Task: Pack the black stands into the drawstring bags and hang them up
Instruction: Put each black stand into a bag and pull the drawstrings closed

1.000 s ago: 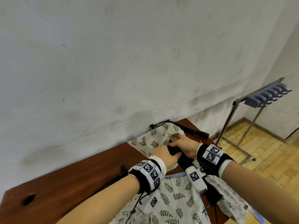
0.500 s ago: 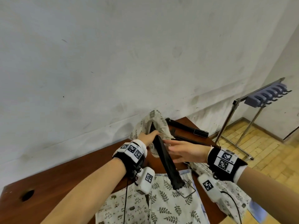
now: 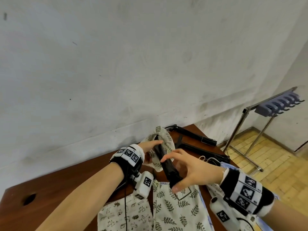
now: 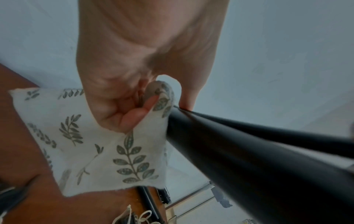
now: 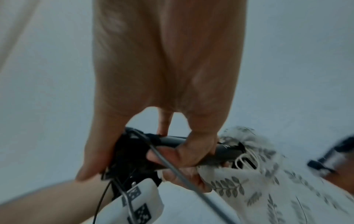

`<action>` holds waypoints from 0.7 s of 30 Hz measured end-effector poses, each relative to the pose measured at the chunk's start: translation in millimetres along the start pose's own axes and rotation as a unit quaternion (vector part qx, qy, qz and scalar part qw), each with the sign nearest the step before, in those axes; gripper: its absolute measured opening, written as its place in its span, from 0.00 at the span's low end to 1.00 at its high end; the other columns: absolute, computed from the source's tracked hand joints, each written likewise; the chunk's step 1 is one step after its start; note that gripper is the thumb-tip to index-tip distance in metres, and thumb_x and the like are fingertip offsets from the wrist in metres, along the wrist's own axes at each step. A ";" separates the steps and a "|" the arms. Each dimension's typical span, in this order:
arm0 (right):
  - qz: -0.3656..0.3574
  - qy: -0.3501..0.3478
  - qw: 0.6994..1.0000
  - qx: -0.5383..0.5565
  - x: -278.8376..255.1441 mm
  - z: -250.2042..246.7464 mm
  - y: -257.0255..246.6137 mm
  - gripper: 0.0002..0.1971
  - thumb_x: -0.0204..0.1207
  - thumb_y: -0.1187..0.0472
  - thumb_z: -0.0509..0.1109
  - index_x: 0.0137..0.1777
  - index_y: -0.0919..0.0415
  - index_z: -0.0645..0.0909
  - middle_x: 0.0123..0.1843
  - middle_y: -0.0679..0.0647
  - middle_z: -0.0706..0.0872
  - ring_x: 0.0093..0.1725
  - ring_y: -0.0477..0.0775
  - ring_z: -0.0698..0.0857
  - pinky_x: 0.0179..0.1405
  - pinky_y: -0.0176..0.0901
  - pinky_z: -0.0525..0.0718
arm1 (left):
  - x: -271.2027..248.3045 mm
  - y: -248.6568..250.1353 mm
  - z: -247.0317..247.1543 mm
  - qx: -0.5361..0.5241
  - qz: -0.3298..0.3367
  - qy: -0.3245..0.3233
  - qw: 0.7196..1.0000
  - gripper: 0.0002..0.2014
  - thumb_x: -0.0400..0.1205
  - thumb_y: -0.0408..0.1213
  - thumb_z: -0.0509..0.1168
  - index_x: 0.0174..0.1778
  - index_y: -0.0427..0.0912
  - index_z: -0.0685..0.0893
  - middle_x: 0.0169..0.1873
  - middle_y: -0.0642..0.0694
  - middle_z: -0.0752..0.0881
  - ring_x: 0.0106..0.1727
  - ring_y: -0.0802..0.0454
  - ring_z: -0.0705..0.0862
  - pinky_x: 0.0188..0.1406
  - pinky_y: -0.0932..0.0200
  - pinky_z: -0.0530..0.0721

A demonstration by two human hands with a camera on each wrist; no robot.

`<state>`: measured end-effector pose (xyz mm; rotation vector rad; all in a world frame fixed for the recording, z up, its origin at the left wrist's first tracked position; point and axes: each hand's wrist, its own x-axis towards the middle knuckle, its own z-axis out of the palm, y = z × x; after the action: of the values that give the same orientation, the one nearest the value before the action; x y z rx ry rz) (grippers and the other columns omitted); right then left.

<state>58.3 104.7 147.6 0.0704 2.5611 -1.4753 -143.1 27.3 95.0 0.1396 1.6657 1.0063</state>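
A leaf-print drawstring bag [image 3: 164, 135] is held up above the brown table [image 3: 66, 189]. My left hand [image 3: 152, 145] pinches its open rim, thumb against the black stand [image 3: 162, 156] that slants into the mouth. In the left wrist view the fingers [image 4: 134, 115] bunch the bag [image 4: 107, 151] beside the stand [image 4: 249, 159]. My right hand [image 3: 171, 174] grips the stand's lower end, thumb under its tip. The right wrist view shows my right hand [image 5: 184, 151] curled round the stand [image 5: 228, 150] at the bag [image 5: 258, 181]. The stand's top is hidden inside.
Two more black stands [image 3: 191, 134] [image 3: 203, 151] lie at the table's back right. Flat bags lie near me: a leaf-print one [image 3: 176, 207] and an animal-print one [image 3: 125, 214]. A metal rack with hooks [image 3: 280, 104] stands on the floor at right. The table has a hole [image 3: 29, 199].
The bag and stand were lifted off the table. My right hand slid down to the stand's lower end, and more of the stand now sits inside the bag.
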 end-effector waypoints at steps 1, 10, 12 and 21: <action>-0.010 0.030 0.998 -0.045 0.0 2.8 -4.8 0.33 0.63 0.48 0.84 0.66 0.32 0.73 0.72 0.39 0.61 0.52 0.47 0.85 0.55 0.42 0.85 | -0.9 -0.5 -1.4 0.003 -0.001 -0.021 1.000 0.22 0.74 0.56 0.71 0.50 0.40 0.83 0.47 0.41 0.84 0.46 0.48 0.83 0.51 0.58 0.82; -0.166 0.098 0.973 -0.126 4.3 15.1 -29.5 0.47 0.58 0.39 0.82 0.75 0.38 0.60 0.79 0.34 0.63 0.80 0.41 0.62 0.80 0.55 0.62 | -11.8 0.4 -2.4 -0.003 0.171 -0.194 0.966 0.24 0.79 0.29 0.66 0.71 0.48 0.76 0.54 0.53 0.86 0.62 0.62 0.82 0.73 0.61 0.73; -0.151 0.124 0.960 -0.199 4.1 14.8 -26.2 0.47 0.59 0.43 0.84 0.71 0.25 0.55 0.73 0.21 0.64 0.75 0.28 0.63 0.79 0.40 0.61 | -1.1 3.4 -4.9 0.045 0.147 -0.252 0.955 0.16 0.79 0.34 0.67 0.62 0.45 0.80 0.51 0.43 0.86 0.59 0.53 0.84 0.65 0.56 0.78; -0.095 0.315 0.940 0.091 22.4 -14.8 7.1 0.15 0.67 0.62 0.82 0.51 0.60 0.82 0.49 0.53 0.90 0.52 0.50 0.89 0.58 0.43 0.85 | -10.8 -3.3 4.0 0.261 0.201 0.005 0.944 0.17 0.77 0.53 0.70 0.44 0.41 0.88 0.33 0.49 0.84 0.35 0.56 0.80 0.36 0.65 0.78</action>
<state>35.2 119.9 144.7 0.3906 2.9631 -2.0328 -134.5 21.3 100.8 0.8572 1.9258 0.8296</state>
